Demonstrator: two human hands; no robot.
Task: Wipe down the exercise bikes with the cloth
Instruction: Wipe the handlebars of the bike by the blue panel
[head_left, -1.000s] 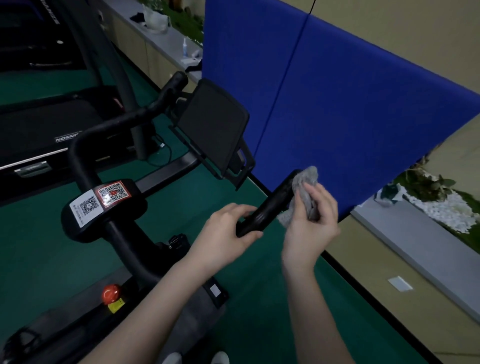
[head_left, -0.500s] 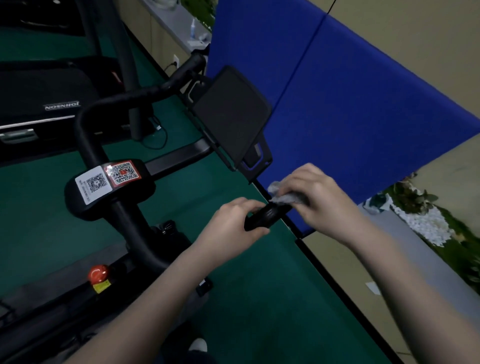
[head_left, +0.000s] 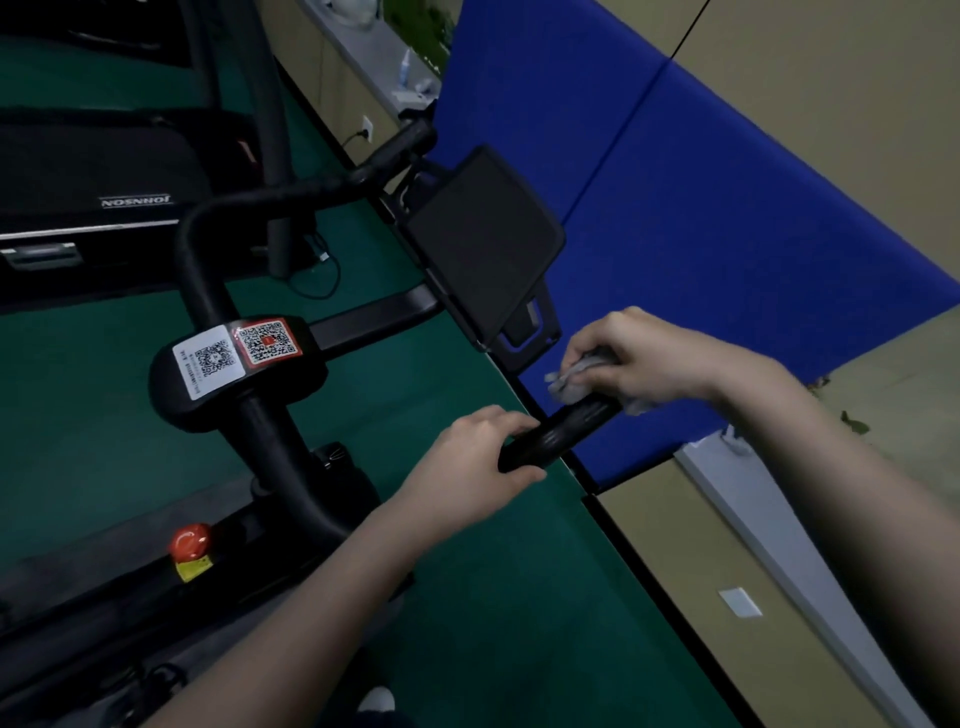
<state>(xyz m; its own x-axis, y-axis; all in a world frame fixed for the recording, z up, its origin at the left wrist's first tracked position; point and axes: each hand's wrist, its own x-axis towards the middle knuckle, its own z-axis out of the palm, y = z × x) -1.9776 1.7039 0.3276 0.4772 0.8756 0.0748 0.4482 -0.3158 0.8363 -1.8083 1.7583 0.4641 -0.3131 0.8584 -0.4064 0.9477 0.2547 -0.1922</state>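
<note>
Item: exercise bike, right handlebar grip, under cleaning.

Nearest, at 6 o'clock of view: two forearms reaching forward.

Left hand (head_left: 475, 457): fingers curled round the near end of the black grip (head_left: 558, 434), steadying it.

Right hand (head_left: 644, 361), at 2 o'clock from the left and just beyond it: fingers wrapped over the grip's far end, grey cloth (head_left: 571, 376) bunched between palm and bar. Hands near one another, not touching.

Cloth: judged light, soft, limp; conforms to the round bar. Best held balled in the palm so no loose edge trails.

Grip: judged stiff, fixed, slightly ribbed; takes firm rubbing.

Beyond, at 11 o'clock: dark console screen (head_left: 480, 244), likely more delicate; light pressure advised. At 9 o'clock: stem pad carrying QR stickers (head_left: 236, 353). Lower left: red knob (head_left: 191, 540).
</note>
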